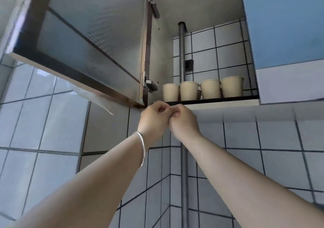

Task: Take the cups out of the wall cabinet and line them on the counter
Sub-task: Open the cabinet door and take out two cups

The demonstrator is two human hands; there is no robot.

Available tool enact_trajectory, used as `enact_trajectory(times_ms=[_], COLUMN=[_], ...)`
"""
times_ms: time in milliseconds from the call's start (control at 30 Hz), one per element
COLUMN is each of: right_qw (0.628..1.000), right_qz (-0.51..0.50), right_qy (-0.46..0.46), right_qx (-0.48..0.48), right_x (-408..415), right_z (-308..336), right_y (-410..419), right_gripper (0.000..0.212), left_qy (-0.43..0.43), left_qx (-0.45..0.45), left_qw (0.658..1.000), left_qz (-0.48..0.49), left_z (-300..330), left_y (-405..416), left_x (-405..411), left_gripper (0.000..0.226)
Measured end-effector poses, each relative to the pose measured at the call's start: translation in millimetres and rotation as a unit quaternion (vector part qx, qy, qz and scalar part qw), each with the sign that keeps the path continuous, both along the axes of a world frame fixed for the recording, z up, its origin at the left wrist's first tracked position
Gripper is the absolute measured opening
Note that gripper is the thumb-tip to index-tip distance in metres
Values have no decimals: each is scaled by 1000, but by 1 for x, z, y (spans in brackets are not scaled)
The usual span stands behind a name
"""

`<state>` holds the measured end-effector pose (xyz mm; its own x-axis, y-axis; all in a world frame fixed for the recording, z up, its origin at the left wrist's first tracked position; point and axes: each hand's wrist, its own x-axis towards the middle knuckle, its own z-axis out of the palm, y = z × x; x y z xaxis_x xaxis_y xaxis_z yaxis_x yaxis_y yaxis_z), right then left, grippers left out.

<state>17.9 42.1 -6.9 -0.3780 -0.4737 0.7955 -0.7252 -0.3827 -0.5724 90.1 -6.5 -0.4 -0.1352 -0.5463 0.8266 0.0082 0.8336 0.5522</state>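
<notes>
White tiles [273, 134] with dark grout cover the walls, meeting in a corner far ahead; a grey pipe [182, 52] runs up that corner; a frosted-glass door [91, 52] in a dark frame swings open at upper left; a blue panel [284, 22] hangs at upper right; a small black fitting [189, 65] sits beside the pipe; soft daylight throughout.

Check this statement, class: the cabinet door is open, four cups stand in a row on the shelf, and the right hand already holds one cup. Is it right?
Not quite. In the head view the right hand holds no cup; it is curled against the left hand below the shelf. The door is open and four cups stand in a row.
</notes>
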Motion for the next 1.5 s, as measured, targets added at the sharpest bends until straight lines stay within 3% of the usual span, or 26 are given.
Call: enact_trajectory(times_ms=[100,233,367,567,700,800,900,1033,1167,1300,1500], right_qw=[998,986,975,956,949,942,939,947,966,986,996], right_qz=[-58,-143,-211,-264,-282,-291,-297,-276,-228,-165,-26], right_qy=[11,35,66,99,86,94,98,79,40,10,-43], right_qx=[-30,-82,-31,83,114,135,142,143,110,34,-79], right_x=[-24,-48,-66,-74,-78,-79,-78,-75,-71,-66,-46], right_z=[21,57,84,100,103,106,110,115,120,123,116], right_y=[1,3,-3,-19,-35,-42,-47,-51,-54,-48,-24], right_gripper=[25,31,37,32,26,11,26,35,51,64,72], left_qy=[-38,11,31,-49,-83,-92,-106,-107,-44,50,113], left_qx=[-10,-2,12,60,91,107,112,108,94,70,-3], left_qw=[999,999,997,993,987,986,988,988,994,994,990], left_qz=[23,50,74,94,101,83,8,-27,-34,-63,-88], left_z=[22,55,81,108,115,119,122,124,124,125,118], left_y=[-5,-29,-58,-86,-102,-110,-111,-111,-113,-102,-62], left_x=[-14,-25,-39,-62,-70,-71,-72,-76,-75,-60,-23], left_gripper=[15,11,33,61,66,65,69,64,60,80,84])
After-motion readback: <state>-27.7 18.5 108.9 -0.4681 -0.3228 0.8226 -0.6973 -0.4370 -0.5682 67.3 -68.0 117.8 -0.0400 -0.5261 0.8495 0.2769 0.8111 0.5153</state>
